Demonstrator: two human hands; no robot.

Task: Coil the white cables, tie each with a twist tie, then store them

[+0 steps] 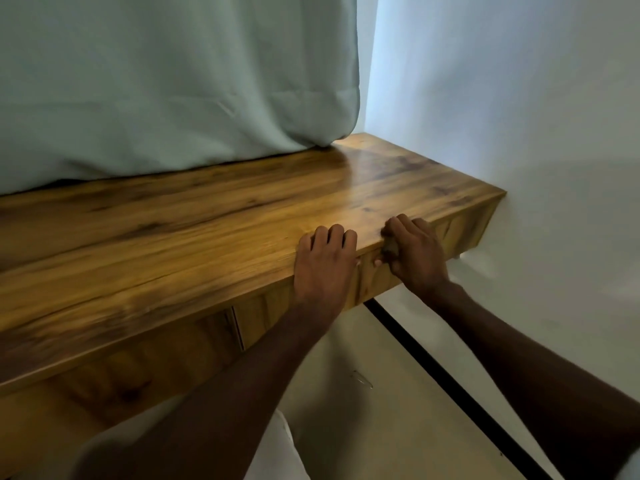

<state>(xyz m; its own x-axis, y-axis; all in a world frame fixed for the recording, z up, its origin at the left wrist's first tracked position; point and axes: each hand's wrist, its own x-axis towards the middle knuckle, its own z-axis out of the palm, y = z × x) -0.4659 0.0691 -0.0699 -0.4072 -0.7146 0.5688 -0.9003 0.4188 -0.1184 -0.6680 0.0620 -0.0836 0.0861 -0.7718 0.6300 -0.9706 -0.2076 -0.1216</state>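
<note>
No white cable or twist tie shows on the wooden desk (207, 216). My left hand (323, 261) lies against the desk's front, its bent fingers hooked over the top edge. Just to its right, my right hand (414, 251) grips a small grey knob (388, 250) on the front of the right drawer (457, 230). The drawer looks closed, so whatever is inside it is hidden.
A pale green curtain (173, 98) hangs down onto the back of the desk. A white wall (519, 116) meets the desk's right end. Another drawer front (138, 368) sits lower left. A black strip (433, 368) runs along the floor, and a small thin object (362, 378) lies beside it.
</note>
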